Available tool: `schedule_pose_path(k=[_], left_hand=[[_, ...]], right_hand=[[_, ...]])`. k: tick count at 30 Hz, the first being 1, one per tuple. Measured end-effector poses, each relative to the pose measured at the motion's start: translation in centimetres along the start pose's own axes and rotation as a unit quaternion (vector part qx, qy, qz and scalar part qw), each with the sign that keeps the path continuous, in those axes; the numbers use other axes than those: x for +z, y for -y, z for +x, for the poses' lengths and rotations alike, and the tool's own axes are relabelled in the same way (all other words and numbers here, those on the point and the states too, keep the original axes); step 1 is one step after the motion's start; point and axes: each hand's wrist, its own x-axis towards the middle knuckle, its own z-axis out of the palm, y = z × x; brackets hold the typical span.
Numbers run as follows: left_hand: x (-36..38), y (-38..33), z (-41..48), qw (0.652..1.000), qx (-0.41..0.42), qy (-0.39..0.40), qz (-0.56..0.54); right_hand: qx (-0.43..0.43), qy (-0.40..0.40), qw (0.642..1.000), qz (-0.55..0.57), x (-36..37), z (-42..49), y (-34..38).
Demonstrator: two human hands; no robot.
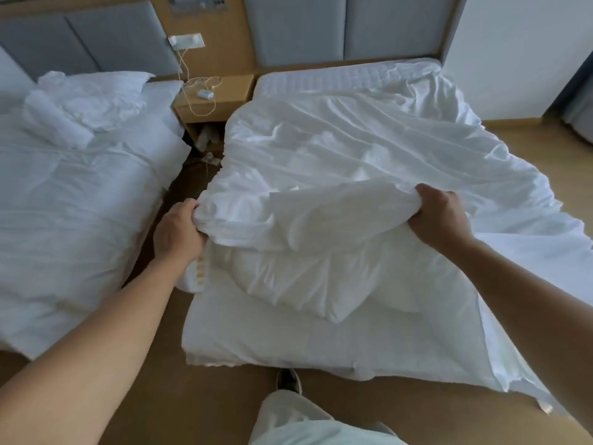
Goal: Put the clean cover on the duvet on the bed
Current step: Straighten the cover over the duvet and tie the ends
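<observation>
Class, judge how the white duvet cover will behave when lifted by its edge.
Probably floppy: the duvet cover droops and creases between the left hand and right hand gripping it. Likely light: it bunches small inside each fist.

fingers [190, 205]: tips buried in cover [321, 220] folds | left bed [64, 203]: cut off by edge | wall panel [199, 3]: blurred
</observation>
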Motion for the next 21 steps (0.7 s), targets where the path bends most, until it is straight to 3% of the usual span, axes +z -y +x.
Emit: schedule_pose_path(k=[3, 5, 6, 8, 10, 11, 15, 21], left_hand=[[0.0, 1.1, -1.9, 0.989, -0.144, 0.008, 0.039], [0.2, 0.9, -2.9, 0.969, -0.205, 0.074, 0.117], [0.5, -0.7, -3.5, 0.968, -0.179, 0.116, 0.131], [2.3, -6.3, -4.4, 0.978, -0.033, 0.18, 0.104], [4.9, -13.3, -4.9, 0.973, 0.084, 0.207, 0.06], [6.0, -16.4, -4.9, 0.973, 0.103, 0.201, 0.041], [7.4, -22.0, -2.4, 0.992, 0.074, 0.085, -0.058], [5.1, -22.7, 2.7, 0.971, 0.2, -0.053, -0.12]], right_hand=[[0.016, -0.046, 0.998, 0.04, -2.0, -0.8, -1.4], [0.011, -0.052, 0.997, 0.049, -3.1, -1.0, -1.5], [0.004, -0.045, 0.998, 0.053, -3.4, -1.0, -1.1], [-0.01, -0.033, 0.997, 0.065, -3.4, -0.8, 0.2], [-0.029, -0.021, 0.997, 0.065, -2.8, -0.4, 1.8], [-0.036, -0.015, 0.998, 0.058, -2.5, -0.1, 2.4], [-0.031, -0.013, 0.999, 0.028, -2.1, 0.8, 2.3], [0.028, 0.091, 0.99, -0.103, 1.8, -2.3, -2.1]])
